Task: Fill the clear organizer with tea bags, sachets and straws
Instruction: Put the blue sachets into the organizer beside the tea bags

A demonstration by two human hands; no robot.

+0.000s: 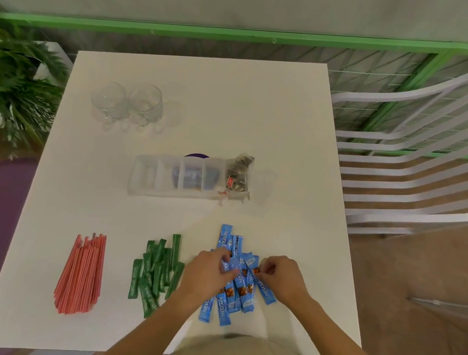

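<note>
Left hand (210,267) and right hand (281,276) curl their fingers around loose blue coffee sachets (233,290) near the tabletop's (292,156) near edge. The fanned, slippery bundle may scatter when lifted toward the clear organizer (164,177), farther off at mid-table, where tea bags (238,175) fill the right compartment.

Two glass cups (145,104), side by side, far end of white table (270,105). Fern (4,74) at left. White slatted chair (365,96) at right. Green rail (189,32) behind.
</note>
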